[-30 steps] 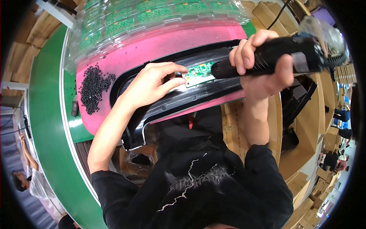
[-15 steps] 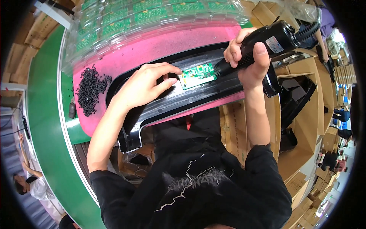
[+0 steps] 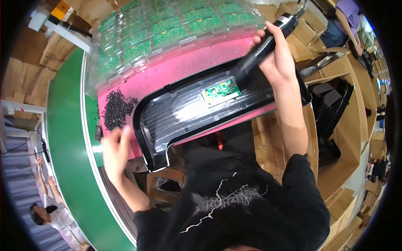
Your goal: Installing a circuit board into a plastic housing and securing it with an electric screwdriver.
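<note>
- Clasped black cylindrical driver (image 3: pixel 261 52) in right hand (image 3: pixel 277 60), apparently mid-fastening.
- Held left hand (image 3: pixel 115 152), with indiscernible grip, near small black pieces (image 3: pixel 117 109) at nine o'clock; likely needed pinching.

A long green, white-edged worktable (image 3: pixel 65 134) is running along the left.
Brown cardboard boxes (image 3: pixel 25 77) are standing far left, grey ridged sheeting (image 3: pixel 16 184) showing nearer.

PASSAGE: open over the black casing (image 3: pixel 161 121) left of the circuit board (image 3: pixel 221 93) | RIGHT: black handheld tool (image 3: pixel 260 54) and right hand (image 3: pixel 278 60) blocked | FAR: transparent tray stack (image 3: pixel 178 37) obstructed | LEFT: small-black-piece pile (image 3: pixel 117 109), left hand (image 3: pixel 115 150) narrowed access
</note>
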Motion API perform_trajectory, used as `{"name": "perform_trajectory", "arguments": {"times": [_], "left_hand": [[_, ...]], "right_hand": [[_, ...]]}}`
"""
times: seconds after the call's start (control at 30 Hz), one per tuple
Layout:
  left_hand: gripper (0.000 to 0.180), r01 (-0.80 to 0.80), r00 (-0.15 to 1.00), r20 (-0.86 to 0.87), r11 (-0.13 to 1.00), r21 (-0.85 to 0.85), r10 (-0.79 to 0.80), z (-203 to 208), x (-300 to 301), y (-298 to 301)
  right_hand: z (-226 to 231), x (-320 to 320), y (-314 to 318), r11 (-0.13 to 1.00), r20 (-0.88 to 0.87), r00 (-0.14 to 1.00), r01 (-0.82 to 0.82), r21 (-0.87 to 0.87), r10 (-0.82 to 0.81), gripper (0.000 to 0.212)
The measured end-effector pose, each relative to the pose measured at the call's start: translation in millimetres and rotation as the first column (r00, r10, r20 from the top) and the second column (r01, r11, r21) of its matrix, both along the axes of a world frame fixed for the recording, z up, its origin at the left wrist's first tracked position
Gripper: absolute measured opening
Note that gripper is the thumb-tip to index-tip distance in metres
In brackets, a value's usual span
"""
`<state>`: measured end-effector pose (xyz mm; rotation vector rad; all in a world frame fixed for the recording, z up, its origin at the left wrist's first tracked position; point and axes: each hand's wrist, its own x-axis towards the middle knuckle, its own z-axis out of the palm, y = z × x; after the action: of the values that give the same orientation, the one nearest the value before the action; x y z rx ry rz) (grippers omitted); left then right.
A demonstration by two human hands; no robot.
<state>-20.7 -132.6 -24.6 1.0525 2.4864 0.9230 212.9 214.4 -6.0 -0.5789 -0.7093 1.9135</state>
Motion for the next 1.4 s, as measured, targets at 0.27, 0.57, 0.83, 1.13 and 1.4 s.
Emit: {"name": "perform_trajectory", "arguments": {"times": [0.27,0.57,0.83,1.13,1.4], "left_hand": [[0.070,-0.281,0.276,0.954,0.939,0.198,-0.118,-84,88,-41],[0.065,-0.711,0.409,0.827,0.433,0.553,-0.385,-87,59,-74],[0.061,-0.693,0.699,0.647,-0.065,0.718,-0.305,-30,12,-125],[0.029,-0.704,0.697,0.687,-0.376,0.602,-0.204,-36,-35,-144],[0.043,-0.823,0.567,0.751,-0.272,0.499,-0.339,-82,-97,-199]], "right_hand": [[50,10,-58,0.801,0.000,0.976,-0.179,0.571,0.218,0.026],[155,34,-131,-0.902,-0.383,0.860,-0.179,0.394,-0.337,0.014],[140,79,-187,-0.133,0.067,0.530,-0.331,0.934,-0.845,0.024],[67,255,-60,0.316,0.292,-0.143,-0.618,0.720,-0.946,0.024],[-59,333,-47,0.857,0.840,-0.264,-0.354,0.374,-0.475,0.034]]}}
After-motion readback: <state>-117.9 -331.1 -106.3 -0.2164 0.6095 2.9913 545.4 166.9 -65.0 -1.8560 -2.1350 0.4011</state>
